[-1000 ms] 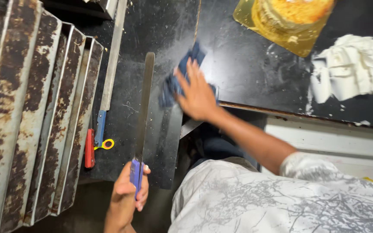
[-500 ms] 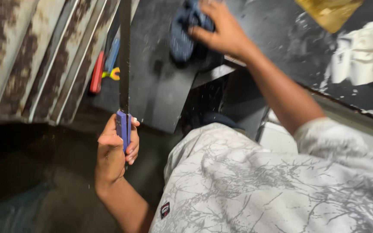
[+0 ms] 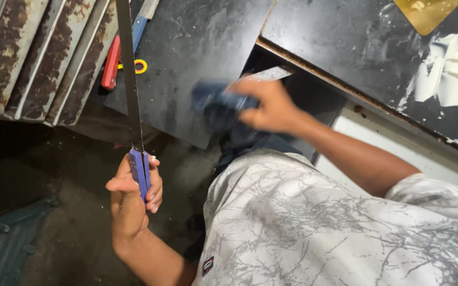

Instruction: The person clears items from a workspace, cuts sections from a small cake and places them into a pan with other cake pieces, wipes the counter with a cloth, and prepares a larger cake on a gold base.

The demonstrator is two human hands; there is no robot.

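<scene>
My left hand (image 3: 132, 193) grips the blue handle of a long knife (image 3: 128, 79), whose flat blade points up and away over the dark worktop (image 3: 186, 47). My right hand (image 3: 271, 106) is shut on a dark blue cloth (image 3: 216, 103), blurred by motion, at the near edge of the worktop. The cloth is off to the right of the blade and not touching it.
Rusty metal trays (image 3: 33, 58) stand on edge at the left. A red-handled tool (image 3: 111, 62), a yellow ring (image 3: 140, 66) and a blue-handled tool (image 3: 139, 24) lie beside them. White dough (image 3: 451, 69) and a yellow sheet (image 3: 425, 13) sit on the right-hand counter. Dark floor lies below.
My right hand has pulled the cloth off the worktop's middle toward its near edge. My left hand has raised the knife upright and drawn it closer to me.
</scene>
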